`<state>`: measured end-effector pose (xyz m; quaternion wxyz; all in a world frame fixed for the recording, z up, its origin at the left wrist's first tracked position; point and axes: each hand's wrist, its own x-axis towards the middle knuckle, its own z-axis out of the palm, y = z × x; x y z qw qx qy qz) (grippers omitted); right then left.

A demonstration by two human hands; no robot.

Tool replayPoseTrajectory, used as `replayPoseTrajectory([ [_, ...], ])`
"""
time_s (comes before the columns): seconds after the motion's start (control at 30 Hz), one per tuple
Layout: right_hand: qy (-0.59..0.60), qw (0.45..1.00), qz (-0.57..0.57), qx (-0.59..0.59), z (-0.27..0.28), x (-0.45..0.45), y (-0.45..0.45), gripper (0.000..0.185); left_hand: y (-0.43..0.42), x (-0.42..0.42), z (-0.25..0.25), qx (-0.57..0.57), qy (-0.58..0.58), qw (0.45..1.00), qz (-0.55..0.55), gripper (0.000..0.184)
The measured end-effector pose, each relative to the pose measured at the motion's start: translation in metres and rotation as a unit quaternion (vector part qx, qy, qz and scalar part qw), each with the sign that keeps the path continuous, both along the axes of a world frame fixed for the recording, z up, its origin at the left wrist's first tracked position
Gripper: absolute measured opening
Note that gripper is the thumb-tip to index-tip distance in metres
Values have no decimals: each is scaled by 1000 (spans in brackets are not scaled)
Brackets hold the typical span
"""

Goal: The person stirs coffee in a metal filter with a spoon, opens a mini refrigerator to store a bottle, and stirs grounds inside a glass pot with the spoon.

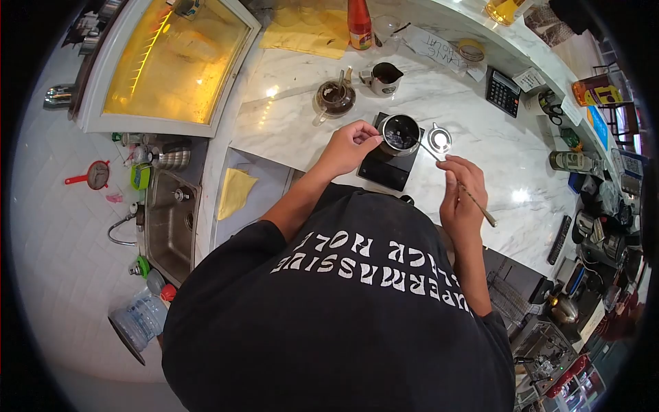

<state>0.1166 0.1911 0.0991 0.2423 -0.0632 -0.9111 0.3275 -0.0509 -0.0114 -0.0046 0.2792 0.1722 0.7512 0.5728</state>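
Note:
A metal cup [400,150] with something dark inside stands on a black kitchen scale [384,172]. My left hand [351,145] is at the cup's left side, thumb and fingers pinched together against its rim. My right hand [464,194] grips a long-handled spoon [476,203] with a twisted stem; its far end reaches into the cup. Just right of the cup lies a small round metal lid or strainer [440,139]. Behind it stand a dark pitcher [383,79] and a glass pot of dark contents [336,99].
A red bottle [359,26] stands at the back on yellow paper [302,34]. To the right lie a calculator [503,92] and handwritten notes [432,49]. A lit display cabinet [226,75] and a sink [171,226] are on the left.

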Motion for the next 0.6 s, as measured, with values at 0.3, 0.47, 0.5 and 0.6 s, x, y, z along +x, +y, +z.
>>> replayPoseTrajectory([
  [0.3,-20,1000,-5,-4,2,2,0,12,-2,-2,3,-22,-18,999,-23,21],
  [0.47,-6,1000,-13,-10,1,-6,-5,12,-2,-2,1,-22,-15,999,-25,22],
  [0.5,-7,1000,-19,-9,0,-4,-2,12,-3,-3,2,-23,-11,999,-27,22],
  [0.6,-6,1000,-13,-6,0,3,2,12,-3,-2,6,-34,-11,999,-28,22],
])
